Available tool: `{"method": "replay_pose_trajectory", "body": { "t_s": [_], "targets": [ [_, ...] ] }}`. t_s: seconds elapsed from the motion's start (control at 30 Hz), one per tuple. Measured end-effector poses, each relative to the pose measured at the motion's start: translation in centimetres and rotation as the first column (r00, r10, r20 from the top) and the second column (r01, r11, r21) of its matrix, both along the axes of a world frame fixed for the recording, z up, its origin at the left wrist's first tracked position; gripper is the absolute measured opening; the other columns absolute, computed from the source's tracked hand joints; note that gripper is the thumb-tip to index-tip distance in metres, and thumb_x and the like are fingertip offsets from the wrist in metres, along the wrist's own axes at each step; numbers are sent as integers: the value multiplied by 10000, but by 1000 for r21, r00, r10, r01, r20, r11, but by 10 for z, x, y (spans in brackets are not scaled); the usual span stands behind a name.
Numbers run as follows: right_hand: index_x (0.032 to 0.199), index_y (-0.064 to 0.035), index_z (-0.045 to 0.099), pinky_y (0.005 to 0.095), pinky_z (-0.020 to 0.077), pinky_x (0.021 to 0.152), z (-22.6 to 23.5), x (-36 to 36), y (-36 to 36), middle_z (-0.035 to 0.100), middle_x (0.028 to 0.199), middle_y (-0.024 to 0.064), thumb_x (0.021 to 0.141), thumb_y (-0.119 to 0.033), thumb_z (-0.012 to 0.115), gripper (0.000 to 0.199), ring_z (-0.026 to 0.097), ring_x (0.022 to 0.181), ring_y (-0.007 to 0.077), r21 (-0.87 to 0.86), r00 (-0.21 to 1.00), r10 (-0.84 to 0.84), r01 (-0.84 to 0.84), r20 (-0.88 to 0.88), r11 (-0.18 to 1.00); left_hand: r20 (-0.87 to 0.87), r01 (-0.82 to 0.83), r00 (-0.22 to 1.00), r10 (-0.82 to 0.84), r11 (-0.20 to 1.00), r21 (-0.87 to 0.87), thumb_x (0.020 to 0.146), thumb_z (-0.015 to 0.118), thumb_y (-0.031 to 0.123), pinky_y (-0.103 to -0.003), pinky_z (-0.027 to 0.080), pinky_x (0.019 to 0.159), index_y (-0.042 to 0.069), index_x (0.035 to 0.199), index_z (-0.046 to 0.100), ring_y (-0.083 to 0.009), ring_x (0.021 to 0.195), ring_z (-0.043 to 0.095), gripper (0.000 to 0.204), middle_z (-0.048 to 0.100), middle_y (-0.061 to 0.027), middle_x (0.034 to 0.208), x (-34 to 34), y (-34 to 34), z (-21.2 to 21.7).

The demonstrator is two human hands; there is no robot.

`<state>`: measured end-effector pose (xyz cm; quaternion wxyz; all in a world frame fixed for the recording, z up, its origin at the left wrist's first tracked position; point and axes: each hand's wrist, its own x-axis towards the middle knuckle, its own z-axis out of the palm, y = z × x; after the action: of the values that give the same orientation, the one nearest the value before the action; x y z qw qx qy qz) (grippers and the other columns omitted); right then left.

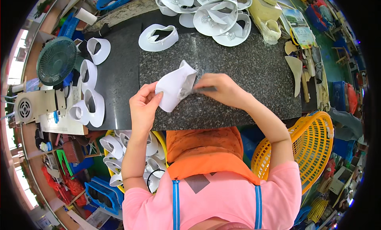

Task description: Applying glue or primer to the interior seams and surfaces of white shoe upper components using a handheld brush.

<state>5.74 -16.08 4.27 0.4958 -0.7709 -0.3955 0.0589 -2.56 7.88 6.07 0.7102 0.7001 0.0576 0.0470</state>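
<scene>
My left hand (143,105) pinches the white shoe upper (174,91) firmly; my right hand (220,89) grips a thin tool—I should keep the piece flat on the counter (246,67) and stroke steadily.

We see a speckled grey stone slab (246,71), polished and faintly glossy. The white upper (174,87) looks like smooth, matt synthetic leather (its inner lining greyer). At near right the orange basket (313,146) is glossy plastic lattice. The apron (202,150) is matt orange cloth; the far-left fan (56,61) is dull green plastic.
</scene>
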Motion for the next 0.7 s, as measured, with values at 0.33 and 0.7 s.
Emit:
{"method": "replay_pose_trajectory", "body": {
  "t_s": [0.33, 0.7],
  "targets": [
    [924, -33, 598, 407, 459, 683, -12, 5, 26, 542, 840, 111, 678, 18, 574, 253, 563, 789, 319, -125, 977, 138, -118, 162, 985, -178, 69, 981, -72, 997, -22, 802, 542, 29, -261, 501, 706, -77, 1119, 558, -143, 814, 616, 335, 631, -94, 963, 79, 20, 10],
    [978, -24, 573, 322, 495, 628, -37, 25, 42, 507, 807, 64, 744, -110, 538, 251, 577, 778, 225, -200, 706, -59, 278, 706, 939, -396, 385, 894, -211, 814, 436, 698, 515, -14, -245, 433, 466, -26, 967, 667, -111, 566, 565, 310, 626, -51, 719, 164, 21, -26]
  ]
}}
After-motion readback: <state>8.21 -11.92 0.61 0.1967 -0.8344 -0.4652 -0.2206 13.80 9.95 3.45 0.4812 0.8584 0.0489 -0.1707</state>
